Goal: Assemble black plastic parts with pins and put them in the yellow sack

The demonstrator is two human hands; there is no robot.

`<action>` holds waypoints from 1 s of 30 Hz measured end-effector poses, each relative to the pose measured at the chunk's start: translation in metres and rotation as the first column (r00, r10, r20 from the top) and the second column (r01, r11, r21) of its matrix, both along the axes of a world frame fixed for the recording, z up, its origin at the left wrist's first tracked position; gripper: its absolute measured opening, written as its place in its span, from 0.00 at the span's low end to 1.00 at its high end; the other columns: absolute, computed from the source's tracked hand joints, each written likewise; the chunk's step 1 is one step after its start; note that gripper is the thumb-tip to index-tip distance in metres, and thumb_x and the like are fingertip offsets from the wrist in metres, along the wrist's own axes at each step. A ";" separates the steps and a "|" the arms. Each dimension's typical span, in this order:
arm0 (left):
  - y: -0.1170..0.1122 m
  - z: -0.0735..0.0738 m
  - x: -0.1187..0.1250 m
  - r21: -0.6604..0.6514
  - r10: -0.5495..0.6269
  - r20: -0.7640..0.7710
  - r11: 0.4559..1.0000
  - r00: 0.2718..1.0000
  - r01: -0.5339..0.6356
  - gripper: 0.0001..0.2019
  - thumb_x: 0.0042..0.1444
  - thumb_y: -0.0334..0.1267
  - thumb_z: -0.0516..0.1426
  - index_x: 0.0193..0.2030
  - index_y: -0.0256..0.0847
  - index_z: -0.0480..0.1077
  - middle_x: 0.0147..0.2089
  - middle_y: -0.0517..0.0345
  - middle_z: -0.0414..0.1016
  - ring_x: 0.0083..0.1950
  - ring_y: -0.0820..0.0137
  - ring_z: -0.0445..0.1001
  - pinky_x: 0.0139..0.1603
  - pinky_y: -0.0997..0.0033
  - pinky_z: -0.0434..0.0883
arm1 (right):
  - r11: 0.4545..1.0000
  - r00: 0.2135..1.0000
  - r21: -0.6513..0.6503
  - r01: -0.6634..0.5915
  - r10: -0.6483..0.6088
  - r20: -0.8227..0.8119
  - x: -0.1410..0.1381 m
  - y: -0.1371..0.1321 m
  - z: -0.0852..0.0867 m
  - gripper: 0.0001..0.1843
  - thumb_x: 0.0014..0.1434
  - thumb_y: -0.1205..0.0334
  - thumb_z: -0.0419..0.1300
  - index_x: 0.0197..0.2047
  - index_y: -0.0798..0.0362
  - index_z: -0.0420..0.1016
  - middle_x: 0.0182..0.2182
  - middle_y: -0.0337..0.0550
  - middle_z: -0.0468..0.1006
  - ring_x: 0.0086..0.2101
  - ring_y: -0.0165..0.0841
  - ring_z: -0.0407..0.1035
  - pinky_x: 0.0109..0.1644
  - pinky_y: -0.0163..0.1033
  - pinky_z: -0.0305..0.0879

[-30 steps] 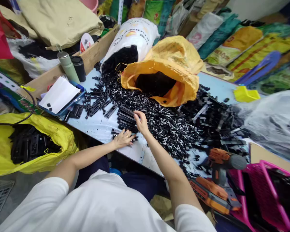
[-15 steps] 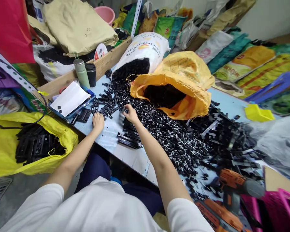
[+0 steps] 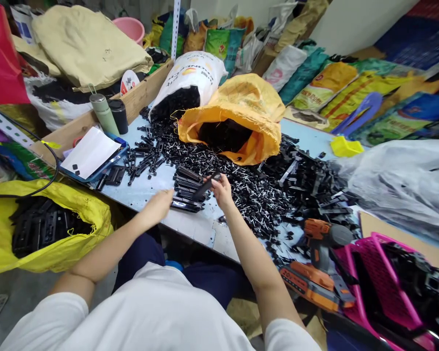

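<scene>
My right hand (image 3: pixel 222 189) is closed on a long black plastic strip (image 3: pixel 206 185), held just above a small stack of the same black strips (image 3: pixel 186 191) on the light blue table (image 3: pixel 201 225). My left hand (image 3: pixel 160 204) hovers at the stack's near left corner; it is smeared by motion and its fingers do not show clearly. A wide heap of small black parts with metal pins (image 3: pixel 256 192) lies right of my right hand.
An open orange sack (image 3: pixel 237 124) and a white sack (image 3: pixel 186 80) of black parts lie at the back. A yellow sack (image 3: pixel 47 229) is at left, beside a clipboard (image 3: pixel 89 153) and two flasks (image 3: pixel 111 114). An orange drill (image 3: pixel 320 263) and pink basket (image 3: pixel 388 282) are at right.
My right hand has drawn back from the loose parts with a black strip in it. My left hand has moved right, from the scattered parts to the stack's edge. The view shifted.
</scene>
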State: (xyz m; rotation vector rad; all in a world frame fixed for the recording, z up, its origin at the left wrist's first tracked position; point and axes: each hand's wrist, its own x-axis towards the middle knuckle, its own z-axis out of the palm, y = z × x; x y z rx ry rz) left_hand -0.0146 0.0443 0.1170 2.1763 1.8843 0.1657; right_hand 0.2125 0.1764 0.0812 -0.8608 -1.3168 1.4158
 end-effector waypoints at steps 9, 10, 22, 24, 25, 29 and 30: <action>0.005 -0.080 0.073 -0.036 -0.333 -0.057 0.943 0.941 0.331 0.11 0.61 0.26 0.44 0.47 0.34 0.63 0.43 0.47 0.69 0.46 0.62 0.67 0.46 0.63 0.64 | 0.718 0.534 0.637 -0.280 -0.435 0.725 0.047 -0.154 -0.063 0.17 0.62 0.60 0.53 0.53 0.54 0.68 0.48 0.55 0.72 0.50 0.43 0.66 0.55 0.57 0.61; 0.008 -0.085 0.066 -0.028 -0.341 -0.056 0.940 0.938 0.340 0.12 0.61 0.26 0.44 0.48 0.35 0.63 0.43 0.48 0.69 0.47 0.63 0.67 0.46 0.63 0.65 | 0.713 0.518 0.625 -0.319 -0.421 0.745 0.050 -0.167 -0.074 0.17 0.62 0.60 0.52 0.54 0.54 0.68 0.49 0.55 0.72 0.51 0.43 0.65 0.56 0.56 0.61; -0.019 -0.075 0.068 0.110 -0.085 0.680 0.994 0.729 0.013 0.17 0.63 0.38 0.47 0.56 0.37 0.65 0.45 0.50 0.69 0.49 0.67 0.69 0.52 0.64 0.67 | 0.988 0.781 0.144 -0.056 -0.046 0.622 0.043 -0.151 -0.058 0.24 0.63 0.50 0.49 0.60 0.46 0.65 0.40 0.48 0.75 0.36 0.36 0.72 0.38 0.44 0.72; -0.024 -0.066 0.076 0.091 -0.043 0.746 0.995 0.664 -0.037 0.18 0.63 0.39 0.47 0.56 0.38 0.66 0.41 0.52 0.69 0.44 0.68 0.71 0.49 0.65 0.69 | 0.995 0.930 -0.096 0.032 0.006 0.367 0.029 -0.147 -0.053 0.28 0.63 0.47 0.48 0.63 0.48 0.60 0.33 0.44 0.75 0.27 0.32 0.71 0.28 0.38 0.71; -0.025 -0.062 0.078 0.091 -0.031 0.763 0.994 0.646 -0.059 0.18 0.63 0.40 0.48 0.57 0.37 0.66 0.39 0.53 0.69 0.43 0.68 0.71 0.48 0.65 0.69 | 0.983 0.965 -0.185 0.023 0.026 0.261 0.024 -0.145 -0.049 0.29 0.62 0.47 0.48 0.63 0.49 0.59 0.28 0.41 0.74 0.23 0.30 0.69 0.24 0.36 0.70; -0.024 -0.047 0.079 0.115 -0.046 0.766 0.991 0.642 -0.067 0.18 0.61 0.40 0.52 0.56 0.37 0.68 0.36 0.53 0.69 0.40 0.69 0.70 0.45 0.66 0.69 | 0.969 0.988 -0.245 0.013 0.024 0.150 0.015 -0.141 -0.033 0.31 0.57 0.47 0.55 0.60 0.52 0.64 0.22 0.35 0.71 0.20 0.26 0.66 0.23 0.32 0.67; -0.022 -0.044 0.078 0.114 -0.054 0.760 0.992 0.648 -0.051 0.18 0.60 0.40 0.52 0.55 0.37 0.69 0.36 0.53 0.70 0.39 0.69 0.70 0.44 0.67 0.69 | 0.971 0.988 -0.237 0.023 0.014 0.153 0.015 -0.140 -0.030 0.30 0.57 0.47 0.55 0.60 0.51 0.65 0.22 0.35 0.71 0.21 0.26 0.66 0.24 0.32 0.68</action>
